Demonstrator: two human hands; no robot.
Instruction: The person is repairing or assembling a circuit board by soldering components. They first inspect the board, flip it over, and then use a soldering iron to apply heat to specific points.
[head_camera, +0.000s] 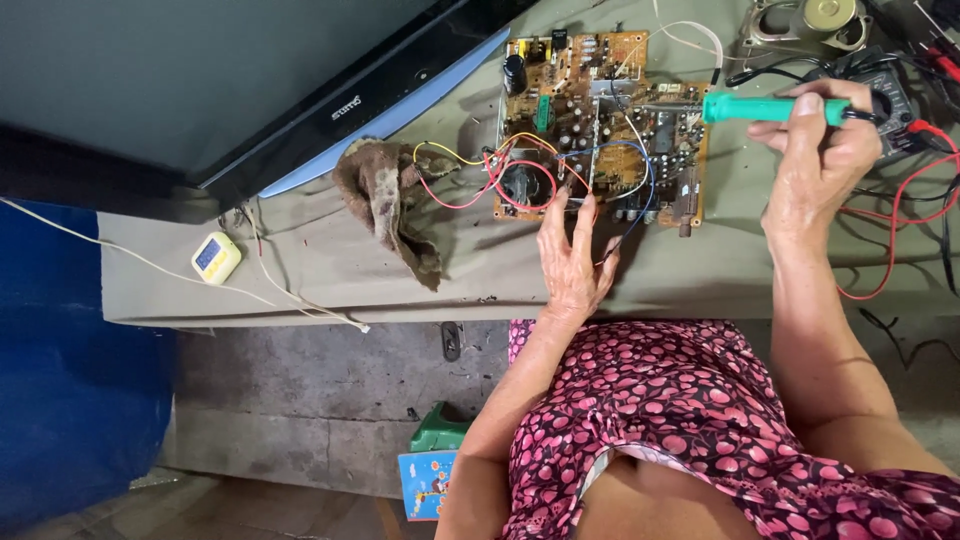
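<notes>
Right hand (818, 140) grips a green-handled soldering iron (765, 109) over the brown circuit board (600, 125); left hand (573, 262) spread flat.

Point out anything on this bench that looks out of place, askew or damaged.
A bare circuit board lies out of any casing, loose red, yellow and blue wires trailing off its edge. A crumpled brown rag sits beside it. The right hand holds a green-handled tool over the board; the left hand rests at its edge.

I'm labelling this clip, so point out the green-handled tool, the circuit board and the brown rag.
green-handled tool (765, 109), head view, middle of its green handle.
circuit board (580, 85), head view, upper middle of the board.
brown rag (385, 195), head view, centre of the crumpled cloth.
</notes>
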